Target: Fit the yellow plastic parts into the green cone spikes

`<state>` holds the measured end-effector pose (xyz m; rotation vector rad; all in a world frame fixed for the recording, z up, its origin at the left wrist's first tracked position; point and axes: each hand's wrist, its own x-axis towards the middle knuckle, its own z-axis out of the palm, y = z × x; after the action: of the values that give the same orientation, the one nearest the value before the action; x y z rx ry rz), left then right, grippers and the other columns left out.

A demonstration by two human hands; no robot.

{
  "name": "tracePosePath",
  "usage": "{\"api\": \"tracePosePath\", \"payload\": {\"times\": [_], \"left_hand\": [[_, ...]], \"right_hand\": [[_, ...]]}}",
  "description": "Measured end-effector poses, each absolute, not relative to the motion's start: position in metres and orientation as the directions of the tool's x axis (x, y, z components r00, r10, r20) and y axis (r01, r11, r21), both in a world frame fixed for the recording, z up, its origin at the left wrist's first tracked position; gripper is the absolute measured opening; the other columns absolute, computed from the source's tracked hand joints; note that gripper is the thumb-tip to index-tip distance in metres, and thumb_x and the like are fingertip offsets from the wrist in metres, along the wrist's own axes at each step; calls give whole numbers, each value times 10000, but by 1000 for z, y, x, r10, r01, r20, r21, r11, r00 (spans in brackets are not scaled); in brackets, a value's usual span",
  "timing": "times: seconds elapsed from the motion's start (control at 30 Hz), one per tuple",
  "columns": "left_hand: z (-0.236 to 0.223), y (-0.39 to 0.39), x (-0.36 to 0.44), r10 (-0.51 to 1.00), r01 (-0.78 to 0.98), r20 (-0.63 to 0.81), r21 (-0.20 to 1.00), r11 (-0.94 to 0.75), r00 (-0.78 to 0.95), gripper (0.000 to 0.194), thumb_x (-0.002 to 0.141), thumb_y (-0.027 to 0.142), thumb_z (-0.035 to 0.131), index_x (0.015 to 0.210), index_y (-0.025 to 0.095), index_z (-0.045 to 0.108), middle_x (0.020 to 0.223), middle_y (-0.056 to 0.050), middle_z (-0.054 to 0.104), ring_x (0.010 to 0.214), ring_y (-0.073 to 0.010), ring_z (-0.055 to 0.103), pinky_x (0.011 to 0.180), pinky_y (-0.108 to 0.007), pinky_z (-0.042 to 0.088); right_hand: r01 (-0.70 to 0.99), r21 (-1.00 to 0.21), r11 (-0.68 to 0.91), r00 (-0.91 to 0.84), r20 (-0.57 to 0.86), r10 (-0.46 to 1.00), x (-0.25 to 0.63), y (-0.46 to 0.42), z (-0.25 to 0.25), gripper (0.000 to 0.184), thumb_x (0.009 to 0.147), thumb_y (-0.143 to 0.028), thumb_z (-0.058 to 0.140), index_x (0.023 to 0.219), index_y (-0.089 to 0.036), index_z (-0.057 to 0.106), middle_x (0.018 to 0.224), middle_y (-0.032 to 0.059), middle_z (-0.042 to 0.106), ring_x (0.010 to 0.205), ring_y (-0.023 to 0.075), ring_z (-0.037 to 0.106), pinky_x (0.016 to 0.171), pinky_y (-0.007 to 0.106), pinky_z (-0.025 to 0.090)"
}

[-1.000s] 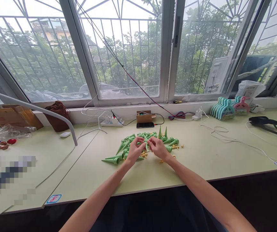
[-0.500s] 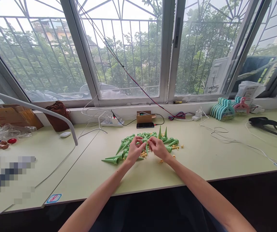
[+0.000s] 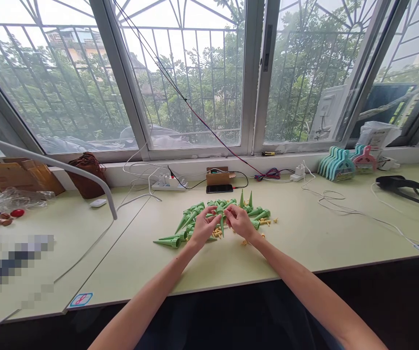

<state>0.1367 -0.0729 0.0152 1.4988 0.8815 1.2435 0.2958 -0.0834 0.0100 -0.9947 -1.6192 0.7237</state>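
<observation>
Between both hands, over the pile, a green plastic watering spike [image 3: 222, 227] hangs with its point down and its wide cap up. My left hand [image 3: 203, 225] grips it near the cap with thumb and fingers. On the other side my right hand [image 3: 240, 222] is closed in a pinch at the cap; what its fingertips hold is hidden. Around and behind the hands lie several more green spikes [image 3: 182, 222], and two spikes [image 3: 250, 200] stand point up. Small yellow plastic pegs [image 3: 265, 222] are scattered among them, some partly hidden by the hands.
Behind the pile are a phone [image 3: 220, 188], a small cardboard box [image 3: 218, 178] and a power strip [image 3: 170, 183]. A grey curved tube [image 3: 100, 181] arches at left. Loose white cables [image 3: 340, 209], hangers [image 3: 341, 167] and a black headset [image 3: 402, 185] lie at right.
The held spike has turned slightly more upright, and more of its cap and point shows between my hands. Both hands stay in nearly the same place.
</observation>
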Motion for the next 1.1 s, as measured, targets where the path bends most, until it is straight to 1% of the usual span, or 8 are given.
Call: {"api": "tracePosePath", "payload": {"times": [0.23, 0.3, 0.4, 0.53, 0.73, 0.83, 0.93, 1.1], "left_hand": [[14, -71, 135, 929, -32, 294, 955, -295, 224, 486, 716, 439, 748, 1084, 168, 582, 1043, -64, 558, 694, -111, 648, 582, -208, 520], [14, -71, 135, 930, -37, 293, 955, -293, 221, 478, 709, 442, 756, 1057, 167, 579, 1006, -51, 568, 683, -108, 648, 618, -225, 535], [13, -71, 134, 931, -62, 281, 960, -274, 234, 476, 698, 443, 769, 1037, 175, 572, 881, -14, 589, 664, -113, 648, 649, -243, 546], [12, -70, 134, 926, -75, 282, 959, -272, 252, 452, 711, 424, 766, 1035, 182, 565, 805, 6, 592, 655, -110, 642, 636, -226, 534], [12, -71, 137, 889, -47, 396, 917, -397, 231, 390, 714, 388, 758, 983, 177, 570, 862, 5, 543, 630, -84, 621, 570, -187, 488], [13, -72, 138, 881, -32, 418, 906, -421, 221, 375, 710, 382, 756, 963, 174, 573, 872, 4, 526, 636, -82, 621, 572, -185, 489], [14, -72, 138, 897, -54, 381, 924, -379, 225, 393, 699, 406, 761, 949, 174, 568, 840, 14, 533, 597, -72, 595, 576, -197, 508], [15, -72, 135, 939, -134, 229, 970, -200, 258, 454, 666, 446, 790, 951, 179, 558, 751, 42, 529, 614, -91, 604, 697, -293, 582]], "right_hand": [[171, -872, 459, -95, 449, 889, 296, -81, 8, 326, 915, -503, 479, 749, -223, 468, 524, -32, 507, 445, 127, 455, 461, 254, 376], [156, -878, 452, -96, 442, 892, 296, -81, 8, 331, 912, -508, 483, 747, -222, 469, 513, -37, 495, 430, 124, 450, 446, 251, 369], [135, -887, 441, -98, 431, 897, 295, -81, 8, 331, 912, -508, 482, 745, -222, 469, 490, -46, 477, 404, 120, 432, 420, 248, 352], [124, -895, 429, -95, 419, 903, 295, -82, 8, 325, 910, -492, 489, 726, -226, 466, 452, -57, 452, 374, 117, 401, 391, 244, 326], [136, -909, 394, -73, 387, 919, 294, -81, 9, 307, 899, -457, 489, 697, -229, 453, 399, -69, 426, 335, 112, 377, 386, 245, 317], [130, -918, 374, -73, 368, 927, 293, -81, 10, 298, 896, -449, 483, 699, -229, 451, 395, -72, 420, 323, 113, 370, 379, 246, 311], [148, -910, 388, -81, 380, 921, 294, -83, 10, 304, 903, -448, 474, 695, -228, 445, 403, -69, 413, 338, 116, 382, 391, 246, 308], [286, -808, 515, -83, 514, 854, 295, -84, 10, 320, 922, -409, 467, 669, -215, 437, 473, -53, 418, 428, 110, 375, 457, 245, 296]]}}
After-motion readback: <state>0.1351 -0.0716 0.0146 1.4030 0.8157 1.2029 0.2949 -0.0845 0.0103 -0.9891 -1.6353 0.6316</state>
